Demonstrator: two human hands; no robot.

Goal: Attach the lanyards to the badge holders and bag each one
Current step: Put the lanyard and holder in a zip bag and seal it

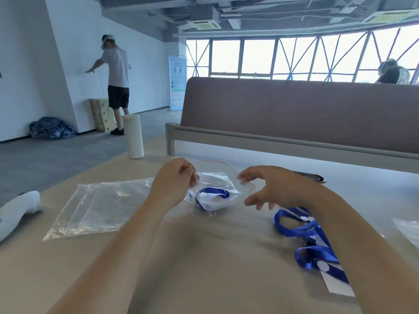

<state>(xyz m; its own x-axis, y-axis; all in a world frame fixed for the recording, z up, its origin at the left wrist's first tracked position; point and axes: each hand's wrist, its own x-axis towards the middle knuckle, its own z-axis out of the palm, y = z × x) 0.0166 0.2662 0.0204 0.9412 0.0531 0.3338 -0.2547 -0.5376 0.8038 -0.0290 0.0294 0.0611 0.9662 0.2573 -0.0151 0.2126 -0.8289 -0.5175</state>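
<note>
Blue lanyards (310, 232); clear bags (97, 207); white cylinder (133, 135); beige table (204, 268).

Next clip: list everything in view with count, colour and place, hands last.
zip bag: one, clear, table centre, blue lanyard and white badge holder inside
empty bags: a stack, clear, table left
lanyards with badge holders: loose pile, blue and white, table right
cylinder: one, white, table's far left corner
dark flat object: one, behind right hand
table: one, beige
bench: one, brown, beyond the table
standing person: one, white shirt, at left wall
left hand: one, pinches the zip bag's left edge
right hand: one, pinches its right corner
</note>
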